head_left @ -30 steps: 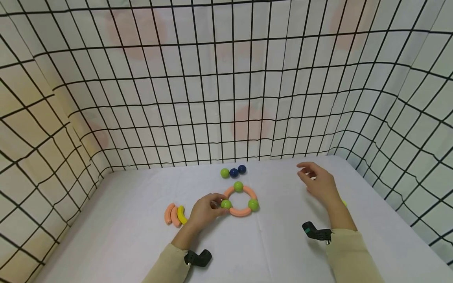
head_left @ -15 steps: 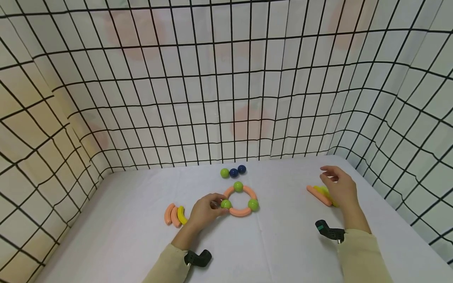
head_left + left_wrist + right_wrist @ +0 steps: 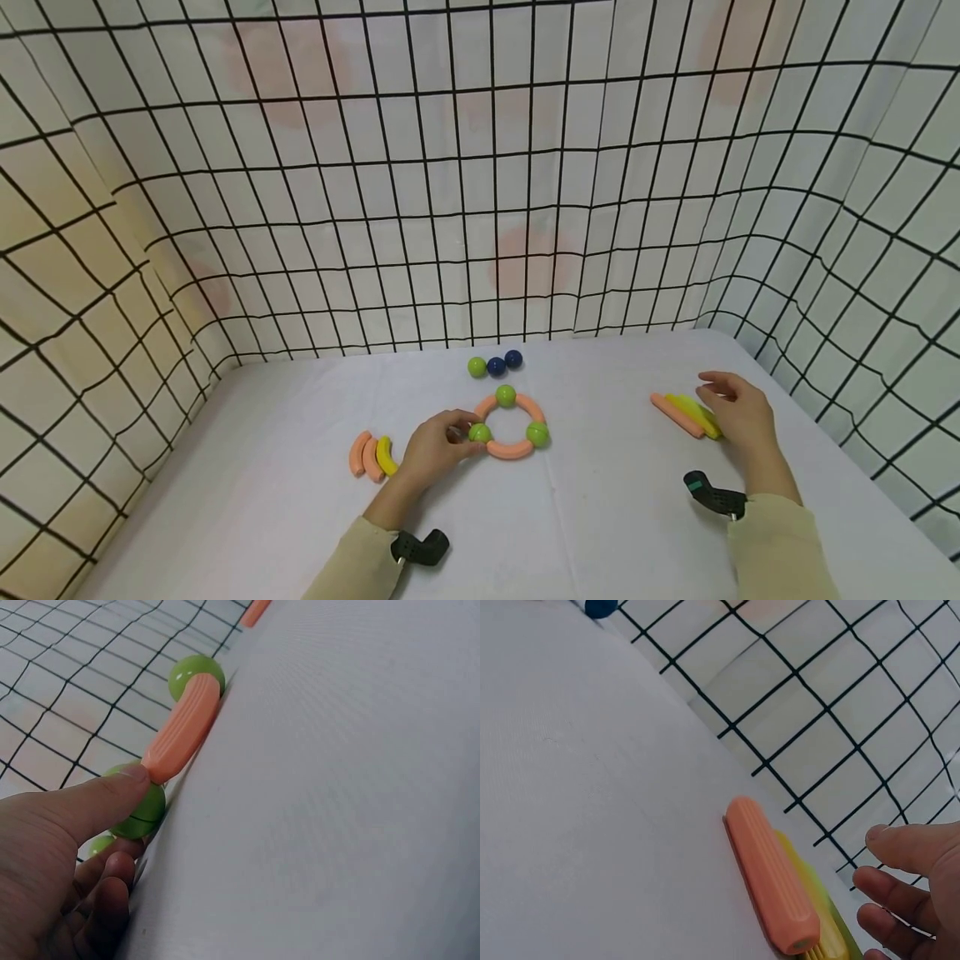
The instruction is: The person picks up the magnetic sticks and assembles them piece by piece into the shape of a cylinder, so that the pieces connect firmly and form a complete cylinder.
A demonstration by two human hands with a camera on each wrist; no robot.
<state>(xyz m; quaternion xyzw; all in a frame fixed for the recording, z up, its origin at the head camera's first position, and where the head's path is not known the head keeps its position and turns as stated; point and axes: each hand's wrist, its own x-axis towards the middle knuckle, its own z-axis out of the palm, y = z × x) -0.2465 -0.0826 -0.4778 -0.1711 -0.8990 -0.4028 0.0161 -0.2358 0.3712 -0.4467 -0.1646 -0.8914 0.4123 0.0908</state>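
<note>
On the white tabletop (image 3: 600, 517), nearest the person, the left hand (image 3: 433, 446) has its grip pinched on the green ball (image 3: 479, 432) at the near-left of the ring of orange curved pieces (image 3: 509, 450); the right hand (image 3: 742, 417) hangs released, fingers relaxed, just beside the straight orange stick (image 3: 677, 415) and yellow stick (image 3: 695, 414), which lie touching. Left of the ring lie three curved pieces (image 3: 371, 456); beyond it three loose balls (image 3: 494, 364) sit before the gridded wall (image 3: 480, 183).

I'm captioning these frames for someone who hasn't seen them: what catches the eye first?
A ring of orange curved pieces and green balls sits mid-table, the left hand gripping its near-left ball. At the right, the right hand hovers beside straight orange and yellow sticks. A black-grid curtain walls it all in.
</note>
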